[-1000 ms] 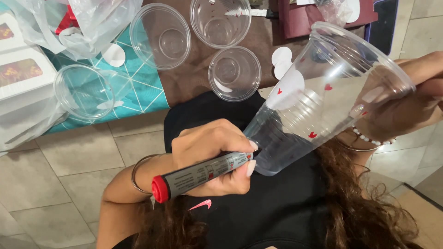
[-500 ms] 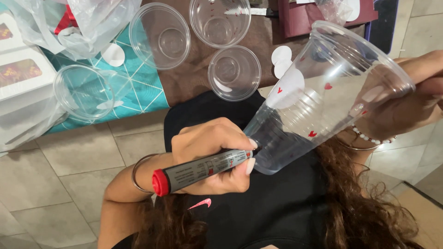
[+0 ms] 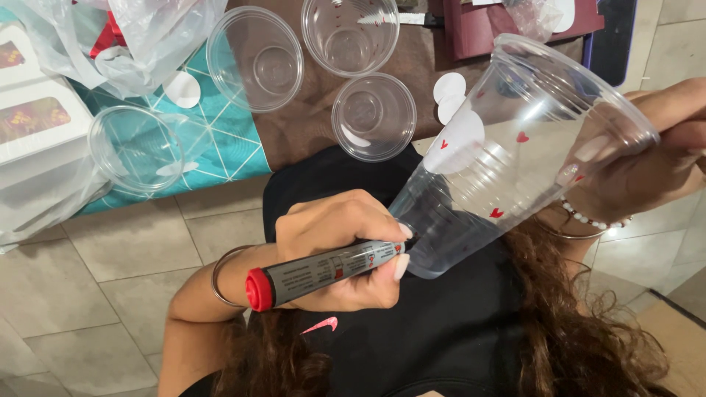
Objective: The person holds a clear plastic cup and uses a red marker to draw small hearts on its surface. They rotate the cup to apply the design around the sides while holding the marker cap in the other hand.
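Head view: looking down at two hands, a dark shirt and a tiled floor.
Left hand (image 3: 342, 246): fingers curled tight round a marker (image 3: 323, 272), red cap end pointing away from the cup, tip end at the cup's base.
Right hand (image 3: 647, 154): fingers reach inside the cup's mouth and grip its rim, holding it tilted.
Cup (image 3: 507, 154): clear plastic, small red hearts on its wall, held between the hands, base toward the left hand.
Beyond the hands: four empty clear cups (image 3: 373, 116) on a table (image 3: 301, 132), white round stickers, clear plastic bags, white boxes.
Doing it well: in my judgement, keep the right-hand grip firm so the wall does not flex, rest the left hand against the base for steady strokes, and turn the cup rather than the marker.
Hidden: marker tip lies behind the left fingers; contact with the cup cannot be told.
Cut off: right wrist leaves the frame.
Unclear: marks being made at the base.
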